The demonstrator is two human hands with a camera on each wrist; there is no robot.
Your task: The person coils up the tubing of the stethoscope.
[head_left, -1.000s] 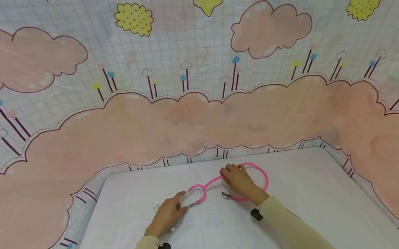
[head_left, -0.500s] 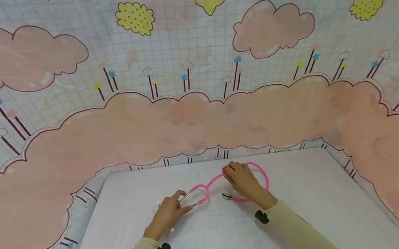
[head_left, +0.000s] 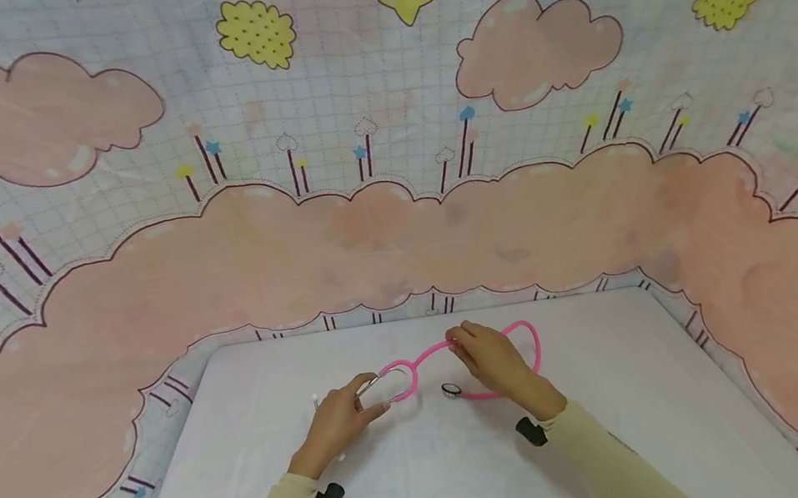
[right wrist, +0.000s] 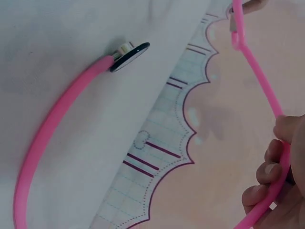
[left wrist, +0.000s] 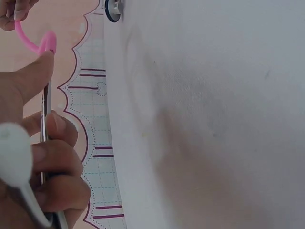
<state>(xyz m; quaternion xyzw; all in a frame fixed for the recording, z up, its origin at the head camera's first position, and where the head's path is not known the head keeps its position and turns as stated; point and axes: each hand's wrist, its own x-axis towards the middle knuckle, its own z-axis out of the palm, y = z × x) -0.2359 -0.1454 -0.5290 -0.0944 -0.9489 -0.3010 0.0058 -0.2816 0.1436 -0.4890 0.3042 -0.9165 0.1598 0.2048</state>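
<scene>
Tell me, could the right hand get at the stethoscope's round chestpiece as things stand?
Probably yes: the chestpiece is near the right hand, with nothing visible between them. That hand grips the pink tubing, though, so it might need to let go first.

Our left hand curls its fingers in a grip, thumb stretched ahead of them; our right hand grips too, apart and right of that hold. Behind each grip, our forearms slant outward.

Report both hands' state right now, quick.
Left hand: closed, holding the stethoscope's metal ear tubing.
Right hand: closed, holding the stethoscope's pink tubing.
</scene>
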